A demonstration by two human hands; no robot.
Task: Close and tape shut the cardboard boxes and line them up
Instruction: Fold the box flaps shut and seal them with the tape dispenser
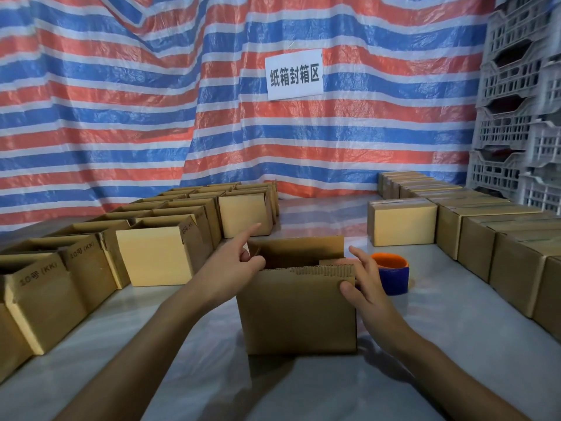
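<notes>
- Standing in rows on the left of the tabletop [212, 375] are the open boxes [151, 256].
- Left hand [236, 265] is at the middle box's [297, 317] top left corner, index finger straight, other fingers curled; I cannot tell whether they grip a flap.
- Middle box stands mid-tabletop, front and back flaps upright.
- Right hand [367, 287] touches its top right corner, fingers apart, thumb on the front face.
- Tape roll [394, 278] sits just right, behind that hand.
- Taped boxes [473, 232] line the right side.

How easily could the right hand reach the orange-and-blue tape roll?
Probably yes: the tape roll sits just beyond the right hand, nothing between them; that hand merely touches the open box.
</notes>
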